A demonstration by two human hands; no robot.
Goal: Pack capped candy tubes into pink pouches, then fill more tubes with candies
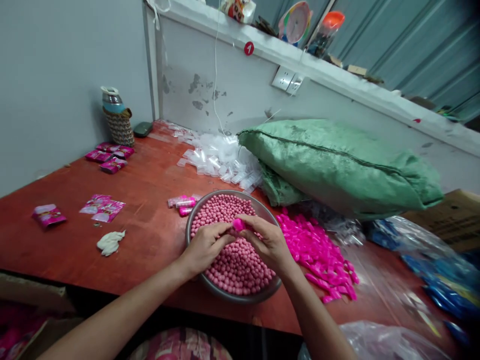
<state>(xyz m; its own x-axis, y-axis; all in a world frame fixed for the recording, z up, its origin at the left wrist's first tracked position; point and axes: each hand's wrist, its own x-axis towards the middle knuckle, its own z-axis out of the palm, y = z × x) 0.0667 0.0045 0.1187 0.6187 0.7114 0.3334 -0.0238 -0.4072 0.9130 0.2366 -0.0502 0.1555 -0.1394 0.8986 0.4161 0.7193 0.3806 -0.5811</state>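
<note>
The red-brown table (150, 235) is being crowded on its far right by a bulky green sack (337, 167), with a heap of clear small tubes (221, 160) lying beside it. Bright pink caps (318, 252) are being kept in a pile just right of the metal bowl (234, 295), which is sitting near the table's front edge, filled with pink balls (232, 260). Open room is being left on the table's left, where only pink packets (101, 207) lie. Above the bowl, a pink cap (238, 224) is being pinched between the left hand (206, 245) and right hand (268, 242), brought together.
</note>
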